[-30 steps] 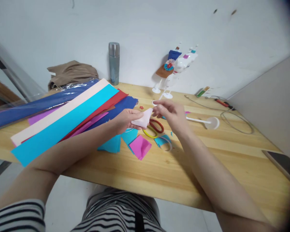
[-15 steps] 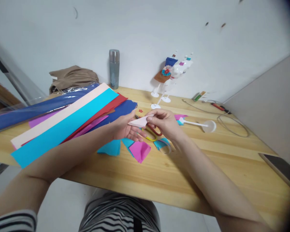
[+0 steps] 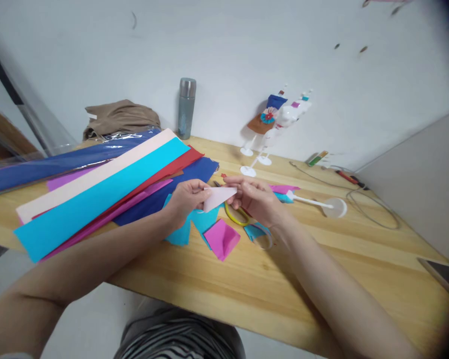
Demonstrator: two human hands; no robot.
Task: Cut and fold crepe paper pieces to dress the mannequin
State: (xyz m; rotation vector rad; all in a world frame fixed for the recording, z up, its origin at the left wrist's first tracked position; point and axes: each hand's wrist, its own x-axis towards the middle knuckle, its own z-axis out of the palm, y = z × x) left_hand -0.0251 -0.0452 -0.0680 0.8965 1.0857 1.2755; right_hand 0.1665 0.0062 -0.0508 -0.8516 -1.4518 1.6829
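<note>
A folded piece of pale pink crepe paper (image 3: 217, 198) is held up above the table, with a broad end at the left and a narrow tip at the right. My left hand (image 3: 186, 200) pinches the broad end between thumb and fingers. At the tip, my right hand (image 3: 257, 198) has its curled fingers around the paper. Scissors with a yellow handle (image 3: 238, 217) lie beneath, partly covered by the right hand. Below the hands are a magenta paper square (image 3: 222, 239) and a turquoise paper piece (image 3: 179, 234).
Long strips of coloured crepe paper (image 3: 108, 192) cover the left side. A bottle (image 3: 187, 108) and brown cloth (image 3: 121, 119) stand at the back. White doll-like stands (image 3: 269, 124) are by the wall. At the right lie a white stand (image 3: 335, 207), a cable (image 3: 374, 222) and a dark flat device (image 3: 443, 276).
My left hand has gone from an open palm under the paper to a pinch on its broad end. The paper has turned, its tip now at my right fingers. The view has shifted slightly.
</note>
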